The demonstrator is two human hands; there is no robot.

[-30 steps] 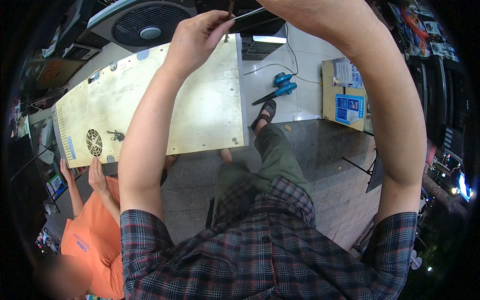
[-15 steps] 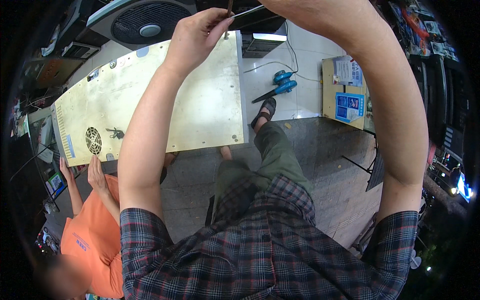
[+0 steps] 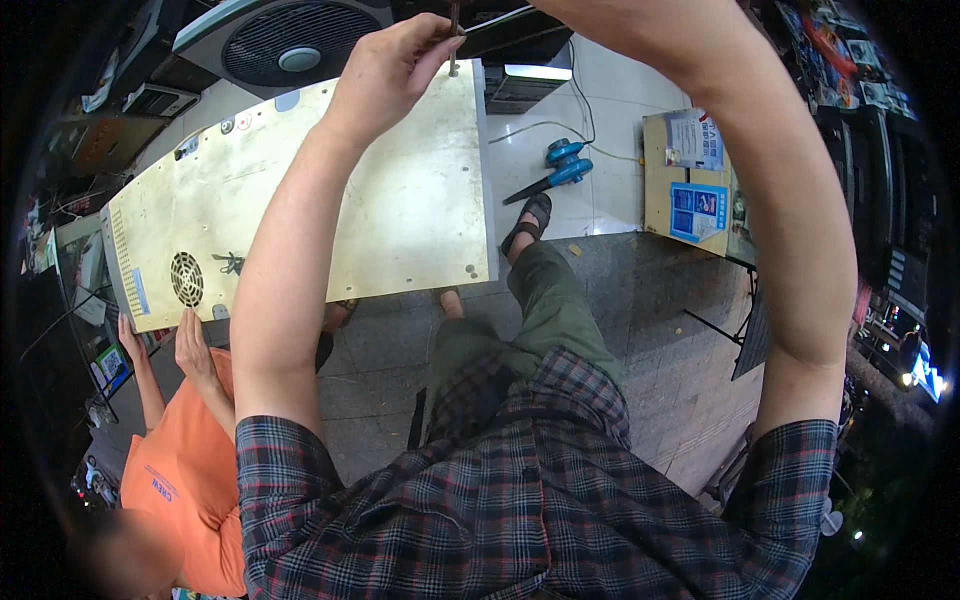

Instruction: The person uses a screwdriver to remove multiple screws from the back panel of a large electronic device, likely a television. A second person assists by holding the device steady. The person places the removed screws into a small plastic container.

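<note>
My left hand (image 3: pixel 385 75) is closed at the far edge of a large pale metal panel (image 3: pixel 410 190). Thumb and fingers pinch a thin dark upright rod (image 3: pixel 455 38), which looks like a screwdriver shaft. Its lower end meets the panel near a corner. My right forearm (image 3: pixel 700 60) reaches over to the top of the picture, where the hand is cut off. The panel has a round vent grille (image 3: pixel 186 279) and a short dark cable (image 3: pixel 232 264). At its near left edge rest the hands (image 3: pixel 193 345) of a person in an orange shirt.
Beyond the panel stands a large grey unit with a round fan grille (image 3: pixel 300 60). On the tiled floor lie a blue blower (image 3: pixel 565 170) and its cord, close to my sandalled foot (image 3: pixel 528 220). A cardboard box (image 3: pixel 656 180) stands right of them.
My left forearm has shifted slightly left, and the rod's upper part has moved slightly left, standing more upright. The other person's hands stay in place.
</note>
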